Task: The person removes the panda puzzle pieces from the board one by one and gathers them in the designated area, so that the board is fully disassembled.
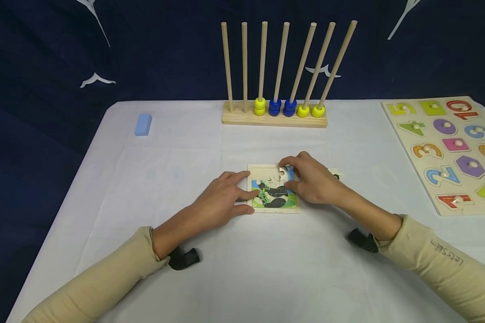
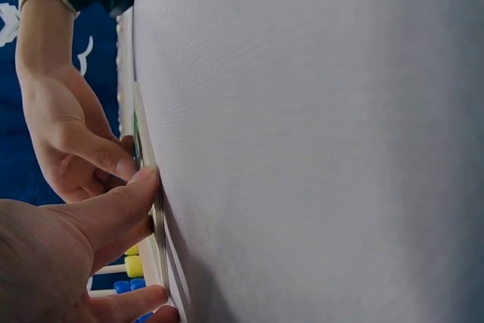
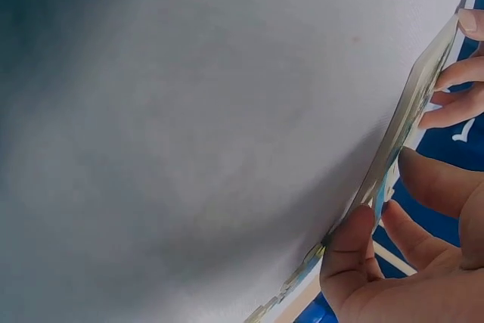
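Observation:
A small panda jigsaw puzzle (image 1: 275, 202) lies in its square wooden frame, the lower part filled with picture and the upper left showing bare board. My left hand (image 1: 220, 199) spreads its fingers over the left side of the frame, with fingertips touching the edge and the picture. At the upper right corner, my right hand (image 1: 313, 181) pinches a blue, white and black puzzle piece (image 1: 284, 174) between thumb and fingers. Both hands also show close to the thin board (image 3: 404, 115) in the right wrist view. Further loose pieces (image 1: 334, 172) are partly hidden behind the right hand.
Behind stands a wooden bead rack (image 1: 275, 118) with tall pegs and yellow and blue beads. A number-and-shape peg board (image 1: 432, 134) lies at the right. Back left is a light blue block (image 1: 143, 124). White cloth covers the table (image 1: 266, 269).

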A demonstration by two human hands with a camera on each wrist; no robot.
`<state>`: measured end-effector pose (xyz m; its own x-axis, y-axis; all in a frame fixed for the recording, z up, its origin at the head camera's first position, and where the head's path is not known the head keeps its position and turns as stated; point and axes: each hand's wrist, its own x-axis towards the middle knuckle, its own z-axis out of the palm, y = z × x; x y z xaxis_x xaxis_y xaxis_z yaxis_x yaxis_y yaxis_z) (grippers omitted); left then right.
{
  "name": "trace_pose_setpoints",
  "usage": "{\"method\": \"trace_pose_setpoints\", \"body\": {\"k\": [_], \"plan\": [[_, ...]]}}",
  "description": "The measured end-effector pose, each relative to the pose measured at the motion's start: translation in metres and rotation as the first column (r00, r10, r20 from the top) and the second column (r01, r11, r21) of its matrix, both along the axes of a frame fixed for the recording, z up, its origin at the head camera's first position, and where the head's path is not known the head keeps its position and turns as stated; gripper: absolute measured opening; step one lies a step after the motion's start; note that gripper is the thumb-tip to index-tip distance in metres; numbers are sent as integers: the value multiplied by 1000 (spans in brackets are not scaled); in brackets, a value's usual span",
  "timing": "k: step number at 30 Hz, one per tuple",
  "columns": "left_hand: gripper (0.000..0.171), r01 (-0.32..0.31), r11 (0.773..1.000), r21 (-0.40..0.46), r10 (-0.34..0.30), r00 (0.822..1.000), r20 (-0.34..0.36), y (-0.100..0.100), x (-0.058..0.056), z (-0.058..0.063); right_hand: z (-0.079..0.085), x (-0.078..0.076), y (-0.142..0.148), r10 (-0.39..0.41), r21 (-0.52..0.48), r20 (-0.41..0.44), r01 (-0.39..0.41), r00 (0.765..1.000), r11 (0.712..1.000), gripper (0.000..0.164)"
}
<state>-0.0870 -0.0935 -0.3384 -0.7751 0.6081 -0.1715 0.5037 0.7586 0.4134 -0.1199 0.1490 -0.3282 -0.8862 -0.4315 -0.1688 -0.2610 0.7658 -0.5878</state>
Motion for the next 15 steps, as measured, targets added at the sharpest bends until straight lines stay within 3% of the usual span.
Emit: {"method": "trace_pose_setpoints", "body": {"k": [15], "plan": [[44, -4, 1000, -3, 4, 1000, 9, -1, 0, 0, -1, -1, -3, 4, -13, -27, -4, 1000, 1000, 39]]}}
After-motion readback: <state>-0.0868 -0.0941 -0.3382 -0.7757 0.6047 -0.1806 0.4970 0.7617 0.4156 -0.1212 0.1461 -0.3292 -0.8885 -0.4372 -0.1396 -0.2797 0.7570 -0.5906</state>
